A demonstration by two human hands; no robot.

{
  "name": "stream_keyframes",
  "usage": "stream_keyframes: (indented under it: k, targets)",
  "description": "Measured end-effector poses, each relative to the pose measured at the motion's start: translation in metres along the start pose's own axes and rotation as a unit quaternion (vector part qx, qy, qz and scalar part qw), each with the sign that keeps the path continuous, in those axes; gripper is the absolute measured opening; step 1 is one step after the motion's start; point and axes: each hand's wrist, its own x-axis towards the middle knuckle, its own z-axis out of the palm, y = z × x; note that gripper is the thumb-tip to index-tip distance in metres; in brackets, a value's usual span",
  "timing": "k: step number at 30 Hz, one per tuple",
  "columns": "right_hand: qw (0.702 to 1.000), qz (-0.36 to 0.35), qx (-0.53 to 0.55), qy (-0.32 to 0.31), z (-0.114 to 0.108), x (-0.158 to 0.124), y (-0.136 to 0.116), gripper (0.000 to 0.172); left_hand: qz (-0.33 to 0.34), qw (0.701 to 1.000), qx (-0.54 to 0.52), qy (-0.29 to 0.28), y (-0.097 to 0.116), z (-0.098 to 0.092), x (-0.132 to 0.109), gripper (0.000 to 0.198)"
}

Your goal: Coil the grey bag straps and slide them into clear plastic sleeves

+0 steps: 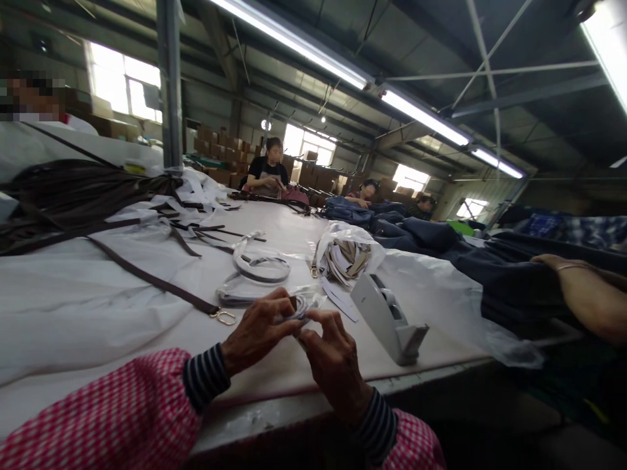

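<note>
Left hand [257, 326] pinching pale coil [302, 307], right hand [336, 359] pinching its near edge

Head-worn view, tilted, faces forward and down across nearby table [289, 225].

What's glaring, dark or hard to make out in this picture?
Head view: long white ceiling tube lights and bright rectangular windows wash out; below the white table's front edge, shadow swallows detail; the room looks tilted; left hand and right hand are fairly clear, but the pale coiled item between them is hard to identify.
</note>
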Motion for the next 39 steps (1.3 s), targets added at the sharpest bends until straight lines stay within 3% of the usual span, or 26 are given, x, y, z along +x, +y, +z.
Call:
stream_keyframes:
  k: [6, 14, 22, 27, 31, 34, 36, 39]
  targets:
    - [0.994, 0.032, -0.009, -0.102, 0.003, -0.024, 0.001, 0.02, 0.024, 0.997, 0.056, -0.057, -0.015, 0.024, -0.01, 0.023]
    - [0.973, 0.112, 0.025, -0.2, 0.0, -0.014, 0.009, 0.013, 0.026, 0.996, 0.039, -0.082, -0.019, 0.022, -0.009, 0.02]
    - [0.919, 0.274, 0.113, -0.258, -0.007, 0.019, 0.016, 0.009, -0.024, 0.999, 0.005, -0.026, -0.02, 0.023, -0.015, 0.014]
    - [0.86, 0.361, 0.221, -0.286, 0.0, 0.036, 0.03, 0.026, -0.027, 1.0, -0.007, -0.005, -0.021, 0.023, -0.016, 0.011]
    - [0.806, 0.347, 0.303, -0.371, 0.008, 0.048, 0.045, 0.011, -0.033, 0.999, -0.004, -0.004, -0.02, 0.022, -0.014, 0.006]
    - [0.797, 0.327, 0.314, -0.398, 0.012, 0.053, 0.053, 0.006, -0.041, 0.999, 0.019, 0.003, -0.019, 0.017, -0.016, 0.017]
    - [0.793, 0.315, 0.321, -0.411, 0.014, 0.055, 0.056, 0.005, -0.011, 0.996, 0.093, 0.006, -0.021, 0.013, -0.018, 0.023]
    - [0.786, 0.301, 0.328, -0.43, 0.013, 0.057, 0.058, 0.01, 0.052, 0.976, 0.205, -0.043, -0.029, 0.009, -0.02, 0.022]
